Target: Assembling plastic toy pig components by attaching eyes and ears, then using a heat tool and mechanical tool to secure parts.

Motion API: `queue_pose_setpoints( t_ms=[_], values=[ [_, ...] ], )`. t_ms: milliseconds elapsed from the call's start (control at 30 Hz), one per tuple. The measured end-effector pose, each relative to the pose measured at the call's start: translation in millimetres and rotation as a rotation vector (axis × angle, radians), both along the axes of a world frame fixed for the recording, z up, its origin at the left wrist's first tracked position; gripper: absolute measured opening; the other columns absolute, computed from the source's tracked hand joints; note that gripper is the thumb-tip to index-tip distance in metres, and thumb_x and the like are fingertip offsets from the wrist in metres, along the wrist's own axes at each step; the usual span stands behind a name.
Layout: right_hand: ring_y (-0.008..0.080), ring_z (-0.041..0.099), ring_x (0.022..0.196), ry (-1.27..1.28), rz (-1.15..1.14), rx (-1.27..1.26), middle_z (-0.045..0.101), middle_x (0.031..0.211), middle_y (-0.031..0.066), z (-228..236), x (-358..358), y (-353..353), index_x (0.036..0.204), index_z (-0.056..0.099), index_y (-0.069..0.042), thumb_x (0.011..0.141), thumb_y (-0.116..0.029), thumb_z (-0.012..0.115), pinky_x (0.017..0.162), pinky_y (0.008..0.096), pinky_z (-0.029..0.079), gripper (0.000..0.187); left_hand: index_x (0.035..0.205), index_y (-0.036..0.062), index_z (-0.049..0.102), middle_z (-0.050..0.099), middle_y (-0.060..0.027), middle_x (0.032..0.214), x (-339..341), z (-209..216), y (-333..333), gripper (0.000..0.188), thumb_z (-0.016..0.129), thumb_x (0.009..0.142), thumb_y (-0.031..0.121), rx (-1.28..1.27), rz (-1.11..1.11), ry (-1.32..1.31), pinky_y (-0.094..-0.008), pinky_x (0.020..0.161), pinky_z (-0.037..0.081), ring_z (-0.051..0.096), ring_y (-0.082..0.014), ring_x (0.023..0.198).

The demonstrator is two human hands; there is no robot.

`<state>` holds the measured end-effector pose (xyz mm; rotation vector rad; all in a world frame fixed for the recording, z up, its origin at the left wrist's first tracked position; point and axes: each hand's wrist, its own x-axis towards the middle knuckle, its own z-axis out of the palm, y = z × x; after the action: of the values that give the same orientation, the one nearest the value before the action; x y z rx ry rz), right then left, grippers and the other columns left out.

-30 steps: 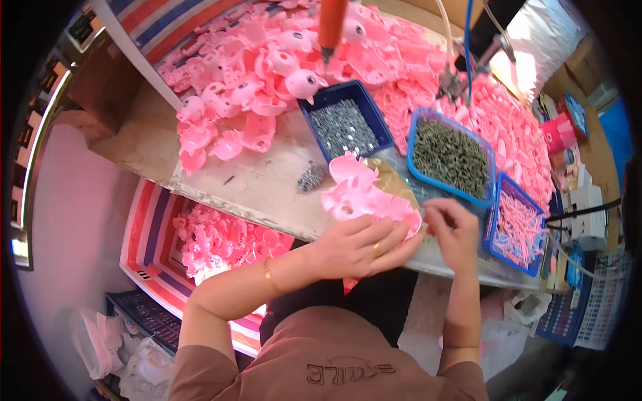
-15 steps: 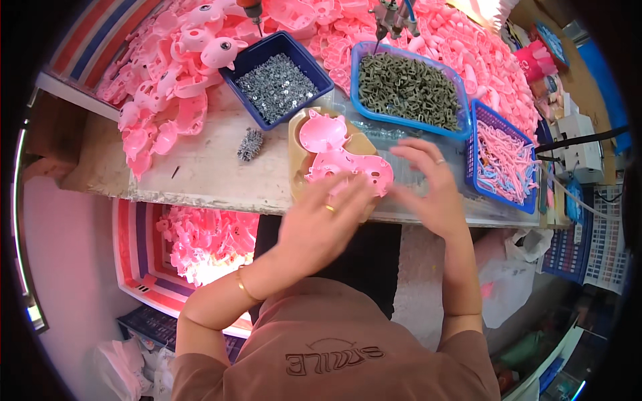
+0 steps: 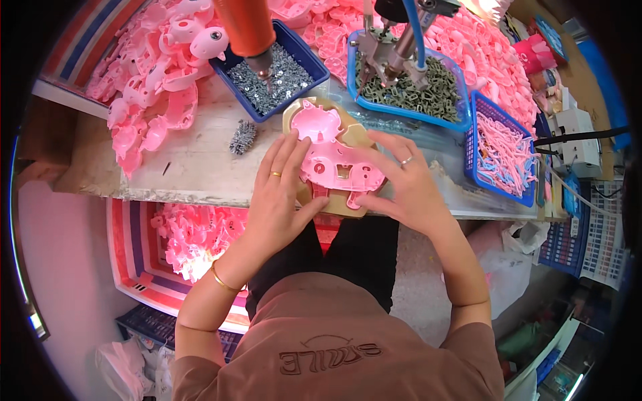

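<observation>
A pink plastic animal-shaped toy half-shell (image 3: 334,160), hollow side up, lies in a tan shaped holding block (image 3: 358,134) at the table's front edge. My left hand (image 3: 277,184) grips its left side, fingertips at the rim and thumb by a lower leg. On the right side, my right hand (image 3: 408,180) has its fingers along the rim and its thumb on the other leg. Beyond them hang an orange power screwdriver (image 3: 247,30), its bit over a dark blue tray of screws (image 3: 314,79), and a metal tool head (image 3: 394,57) with a blue hose.
A blue tub (image 3: 461,123) holds small dark green clips. Beside it, a blue basket (image 3: 471,144) contains pink and blue strips. Pink shells (image 3: 157,100) pile up at the left and back. A spiky clump of screws (image 3: 243,137) lies on the table (image 3: 200,160).
The screwdriver and the metal tool head have come down and nearer. My hands have moved apart to the two sides of the shell, which now sits in the block with its legs showing.
</observation>
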<state>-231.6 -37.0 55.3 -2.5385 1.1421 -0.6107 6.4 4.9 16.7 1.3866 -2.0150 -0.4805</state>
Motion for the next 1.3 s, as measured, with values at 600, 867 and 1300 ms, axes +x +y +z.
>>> queue_pose_setpoints(
  t_ms=[600, 867, 1300],
  values=[
    [0.0300, 0.062, 0.102, -0.070, 0.059, 0.127, 0.065, 0.110, 0.0113, -6.5, -20.9, -18.9, 0.112, 0.067, -0.004, 0.077, -0.020, 0.078, 0.089, 0.0398, 0.050, 0.040, 0.140, 0.0072, 0.048, 0.044, -0.0099, 0.148, -28.0, 1.2, -16.6, 0.067, 0.075, 0.079, 0.023, -0.060, -0.078, -0.223, -0.0480, 0.113, 0.030, 0.035, -0.0366, 0.138],
    [0.0272, 0.067, 0.082, 0.037, -0.433, -0.115, 0.067, 0.089, 0.0127, -19.7, -65.4, -132.5, 0.098, 0.069, -0.006, 0.085, -0.011, 0.066, 0.072, 0.0368, 0.052, 0.014, 0.138, 0.0065, 0.050, 0.044, -0.0095, 0.148, -30.9, 6.2, -15.7, 0.066, 0.075, 0.079, 0.022, -0.065, -0.077, -0.244, -0.0487, 0.113, 0.031, 0.035, -0.0367, 0.138],
    [0.0043, 0.054, 0.070, -0.666, -0.405, 0.840, 0.064, 0.080, -0.0028, -5.3, -90.1, -126.3, 0.099, 0.070, -0.007, 0.091, -0.025, 0.067, 0.062, 0.0204, 0.042, 0.020, 0.136, 0.0061, 0.051, 0.047, -0.0139, 0.145, -35.3, 19.9, -23.2, 0.060, 0.073, 0.081, 0.018, -0.075, -0.119, -0.156, -0.0476, 0.111, 0.033, 0.041, -0.0373, 0.133]
  ],
)
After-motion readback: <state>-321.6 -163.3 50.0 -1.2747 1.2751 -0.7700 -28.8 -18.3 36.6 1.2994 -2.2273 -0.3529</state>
